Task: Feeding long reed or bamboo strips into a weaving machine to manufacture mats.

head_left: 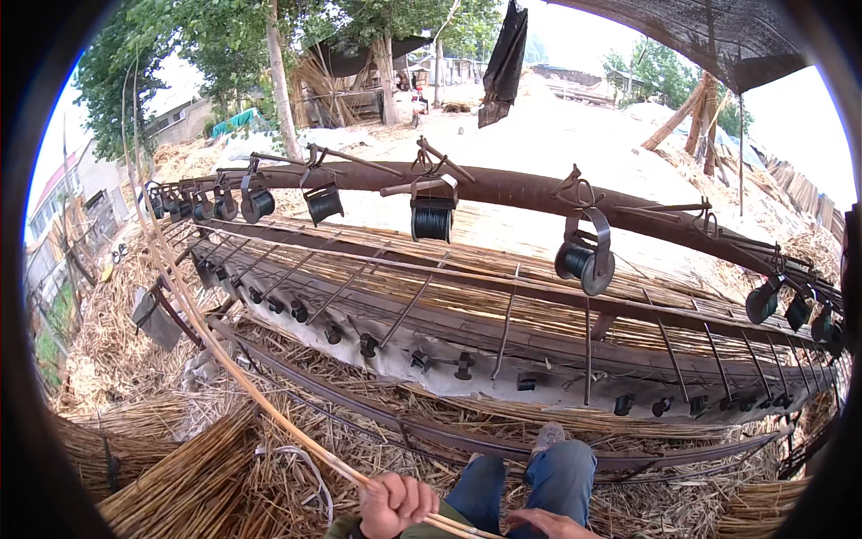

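Observation:
My left hand [395, 505] is closed around a few long, thin reed stalks [278, 415] at the bottom of the view. They run up to the far left, bending upright with their thin tips before the trees. Their near ends pass to the right of the fist, toward my right hand [549, 524], which shows only in part at the lower edge over my jeans. Its fingers are hidden, so I cannot tell whether it grips the stalks. Ahead stretches a long loom-like frame, with reeds [395, 269] lying lengthwise along it.
Spools of dark cord [432, 223] hang from a rusty pipe [503, 187]. Small dark bobbins [463, 366] line the frame's near side, between slanting metal rods [505, 323]. A low metal rail [431, 433] crosses before my legs. Reed bundles [184, 481] lie at left; straw covers the ground.

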Motion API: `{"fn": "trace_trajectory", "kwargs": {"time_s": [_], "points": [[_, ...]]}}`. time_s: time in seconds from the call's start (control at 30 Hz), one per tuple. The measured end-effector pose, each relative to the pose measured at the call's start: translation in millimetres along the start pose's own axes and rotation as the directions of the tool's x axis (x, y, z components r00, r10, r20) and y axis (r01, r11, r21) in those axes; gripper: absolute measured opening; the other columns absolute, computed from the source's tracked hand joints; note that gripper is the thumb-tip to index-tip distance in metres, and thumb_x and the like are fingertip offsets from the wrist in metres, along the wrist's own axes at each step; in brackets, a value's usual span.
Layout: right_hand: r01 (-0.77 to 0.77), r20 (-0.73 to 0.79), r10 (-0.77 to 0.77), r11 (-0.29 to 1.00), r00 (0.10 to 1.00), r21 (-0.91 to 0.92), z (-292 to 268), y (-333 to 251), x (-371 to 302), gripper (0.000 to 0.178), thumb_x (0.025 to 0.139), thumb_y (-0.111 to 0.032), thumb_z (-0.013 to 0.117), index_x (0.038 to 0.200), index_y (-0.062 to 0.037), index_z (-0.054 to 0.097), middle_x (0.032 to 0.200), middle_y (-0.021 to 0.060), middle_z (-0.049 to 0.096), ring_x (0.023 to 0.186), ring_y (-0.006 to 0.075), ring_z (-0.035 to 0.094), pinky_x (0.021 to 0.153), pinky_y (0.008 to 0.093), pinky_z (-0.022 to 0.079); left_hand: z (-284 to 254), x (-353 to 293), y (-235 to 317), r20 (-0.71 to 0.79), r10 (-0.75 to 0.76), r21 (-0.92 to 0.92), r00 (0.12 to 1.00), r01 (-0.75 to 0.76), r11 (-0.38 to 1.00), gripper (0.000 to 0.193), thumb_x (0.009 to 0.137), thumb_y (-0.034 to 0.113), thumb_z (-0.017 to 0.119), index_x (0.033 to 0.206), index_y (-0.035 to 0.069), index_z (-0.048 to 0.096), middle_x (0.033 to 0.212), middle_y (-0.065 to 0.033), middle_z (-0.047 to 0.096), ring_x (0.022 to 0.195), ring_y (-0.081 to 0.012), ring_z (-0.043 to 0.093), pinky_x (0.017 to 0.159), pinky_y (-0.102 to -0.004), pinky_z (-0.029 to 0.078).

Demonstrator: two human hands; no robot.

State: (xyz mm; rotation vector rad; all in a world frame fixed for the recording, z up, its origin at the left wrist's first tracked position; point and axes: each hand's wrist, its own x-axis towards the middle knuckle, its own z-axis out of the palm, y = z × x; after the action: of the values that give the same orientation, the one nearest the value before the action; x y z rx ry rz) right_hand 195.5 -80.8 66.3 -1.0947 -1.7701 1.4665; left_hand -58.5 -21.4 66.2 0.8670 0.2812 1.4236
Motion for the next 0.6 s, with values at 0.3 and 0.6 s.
{"fn": "trace_trajectory", "kwargs": {"time_s": [0.3, 0.6], "points": [[-0.021, 0.114, 0.014, 0.998, 0.993, 0.060, 31, 7, -17, 0.034, 0.083, -0.024, 0.060, 0.107, -0.0003, 0.053, 0.086, 0.0178, 0.058, 0.076, 0.0309, 0.057, 0.064, 0.0369, 0.045, -14, 35, 116, -0.425, 0.569, 0.122, 0.704, -0.579, 0.806, 0.030, 0.097, 0.035, 0.033, 0.080, 0.012, 0.043, 0.049, 0.0061, 0.029, 0.038, -0.0027, 0.026, 0.038, -0.0196, 0.030], [0.175, -0.107, -0.318, 0.738, 0.942, -0.651, 29, 22, -35, 0.027, 0.076, -0.021, 0.059, 0.096, -0.0039, 0.053, 0.082, 0.0127, 0.054, 0.071, 0.0295, 0.056, 0.057, 0.0394, 0.046, -78, 17, 138, -0.155, 0.632, 0.299, 0.759, -0.574, 0.762, 0.025, 0.095, 0.032, 0.040, 0.086, 0.010, 0.047, 0.055, 0.0048, 0.033, 0.042, -0.0044, 0.028, 0.039, -0.0201, 0.035]]}}
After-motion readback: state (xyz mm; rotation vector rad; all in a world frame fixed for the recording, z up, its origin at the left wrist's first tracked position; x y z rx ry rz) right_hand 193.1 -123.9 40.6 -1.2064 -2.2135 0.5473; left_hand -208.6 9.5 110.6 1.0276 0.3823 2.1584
